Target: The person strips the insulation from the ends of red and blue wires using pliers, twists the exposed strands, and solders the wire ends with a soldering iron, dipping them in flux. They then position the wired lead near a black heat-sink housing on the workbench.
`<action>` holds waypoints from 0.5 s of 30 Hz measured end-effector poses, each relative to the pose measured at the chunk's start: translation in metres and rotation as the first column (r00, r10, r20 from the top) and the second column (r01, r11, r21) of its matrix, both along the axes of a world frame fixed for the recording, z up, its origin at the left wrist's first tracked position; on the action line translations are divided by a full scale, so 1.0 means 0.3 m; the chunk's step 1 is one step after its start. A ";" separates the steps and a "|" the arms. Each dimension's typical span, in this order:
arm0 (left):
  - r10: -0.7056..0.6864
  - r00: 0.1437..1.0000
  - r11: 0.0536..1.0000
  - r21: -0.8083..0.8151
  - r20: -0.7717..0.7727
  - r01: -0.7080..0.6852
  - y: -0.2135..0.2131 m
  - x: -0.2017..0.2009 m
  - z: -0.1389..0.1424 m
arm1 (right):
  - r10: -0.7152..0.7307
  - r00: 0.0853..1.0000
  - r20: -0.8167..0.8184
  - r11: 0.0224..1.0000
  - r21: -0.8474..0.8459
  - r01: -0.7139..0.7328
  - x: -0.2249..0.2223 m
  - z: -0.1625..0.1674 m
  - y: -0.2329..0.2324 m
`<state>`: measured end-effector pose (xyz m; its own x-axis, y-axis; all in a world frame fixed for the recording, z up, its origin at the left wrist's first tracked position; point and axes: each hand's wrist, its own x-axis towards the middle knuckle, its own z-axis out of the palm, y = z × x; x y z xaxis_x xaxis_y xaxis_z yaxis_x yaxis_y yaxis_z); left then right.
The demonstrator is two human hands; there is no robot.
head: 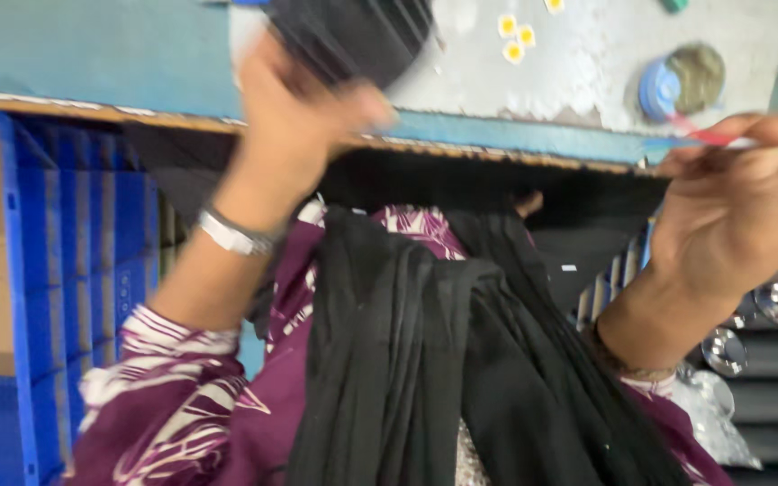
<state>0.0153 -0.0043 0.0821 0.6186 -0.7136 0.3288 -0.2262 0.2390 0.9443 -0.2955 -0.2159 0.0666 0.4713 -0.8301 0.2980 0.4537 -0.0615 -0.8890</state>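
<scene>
Left hand (303,103) is gripping a black ribbed part (353,36) over the bench's near edge (515,148); right hand (740,211) is pinching a red-tipped brush (722,139) near the blue pot (677,83), presumably for coating.

I take this for a workshop: a worn, paint-chipped workbench (533,90) carries an open blue tin (677,83), with a blue plastic crate (56,270) below its left end and metal parts (767,315) below its right.

Blurred black ribbed part (353,36) raised at the table edge; thin red-and-white brush (740,142) held level, right.
</scene>
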 end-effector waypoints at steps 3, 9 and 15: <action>0.025 0.920 0.997 0.057 0.390 -0.051 0.046 -0.062 -0.094 | -0.028 0.997 -0.066 0.992 -0.124 0.020 0.095 0.019 0.062; 0.122 0.761 0.963 0.109 0.637 -0.245 0.039 -0.093 -0.172 | -0.004 0.987 -0.161 0.988 -0.156 -0.022 0.171 -0.007 0.144; 0.110 0.780 0.927 0.221 0.616 -0.305 0.000 -0.096 -0.123 | 0.037 0.982 -0.183 0.996 -0.076 -0.052 0.214 -0.004 0.162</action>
